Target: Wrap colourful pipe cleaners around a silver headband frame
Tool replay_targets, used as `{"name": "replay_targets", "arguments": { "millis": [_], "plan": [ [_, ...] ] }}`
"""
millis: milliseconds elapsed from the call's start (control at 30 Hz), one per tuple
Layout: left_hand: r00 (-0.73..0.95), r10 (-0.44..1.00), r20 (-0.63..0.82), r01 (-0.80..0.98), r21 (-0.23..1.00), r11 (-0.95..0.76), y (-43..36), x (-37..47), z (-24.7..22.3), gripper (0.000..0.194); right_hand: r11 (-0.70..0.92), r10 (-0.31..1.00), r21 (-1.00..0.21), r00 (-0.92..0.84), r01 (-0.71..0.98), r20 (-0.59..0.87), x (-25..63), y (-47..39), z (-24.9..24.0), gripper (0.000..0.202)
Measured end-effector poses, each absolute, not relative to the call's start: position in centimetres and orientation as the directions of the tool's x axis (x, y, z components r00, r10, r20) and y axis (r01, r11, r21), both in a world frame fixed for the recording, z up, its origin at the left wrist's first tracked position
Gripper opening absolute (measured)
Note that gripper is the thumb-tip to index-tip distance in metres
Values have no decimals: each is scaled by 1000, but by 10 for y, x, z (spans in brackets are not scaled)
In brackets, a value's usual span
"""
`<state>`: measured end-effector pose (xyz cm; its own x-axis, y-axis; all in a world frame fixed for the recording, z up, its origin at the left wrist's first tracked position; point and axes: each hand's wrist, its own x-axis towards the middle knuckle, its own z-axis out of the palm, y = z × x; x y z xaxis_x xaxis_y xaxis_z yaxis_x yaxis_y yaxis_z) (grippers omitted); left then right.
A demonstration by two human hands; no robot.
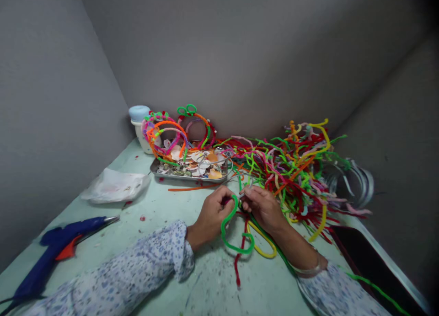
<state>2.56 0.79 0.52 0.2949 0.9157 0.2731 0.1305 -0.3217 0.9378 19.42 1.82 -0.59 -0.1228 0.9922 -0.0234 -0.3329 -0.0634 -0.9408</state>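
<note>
Near the middle of the table, my left hand [211, 215] pinches a curved green pipe cleaner [224, 227], which loops down toward the table. Close beside it on the right, my right hand [264, 208] has its fingers closed around a thin, pale piece too small to identify, near the green one's upper end. A yellow pipe cleaner loop [270, 255] and a dark red pipe cleaner [237, 270] hang or lie below the hands. Another green strand passes under my right wrist.
Behind the hands stands a metal tray [164, 175] of shells with decorated headbands [168, 124]. A pipe cleaner heap [291, 165] and silver hoops [365, 183] are right. Leftward are a glue gun [58, 247], plastic bag [116, 186] and lidded bottle [140, 117]; a dark phone-like slab [370, 265] lies right.
</note>
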Motion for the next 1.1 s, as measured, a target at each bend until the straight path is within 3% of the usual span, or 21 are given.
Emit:
{"name": "replay_targets", "arguments": {
  "millis": [467,800,1100],
  "plan": [
    [282,930,235,136,950,-282,10,26,6,24,-80,987,-937,-157,-341,-28,195,19,-8,25],
    [308,916,258,89,950,-298,10,24,4,21,-70,990,-932,-142,-356,-20,194,19,-6,25],
    [288,942,171,104,973,-208,13,25,-4,31,-61,987,-946,-159,-317,-11,196,19,-11,26]
  ]
}}
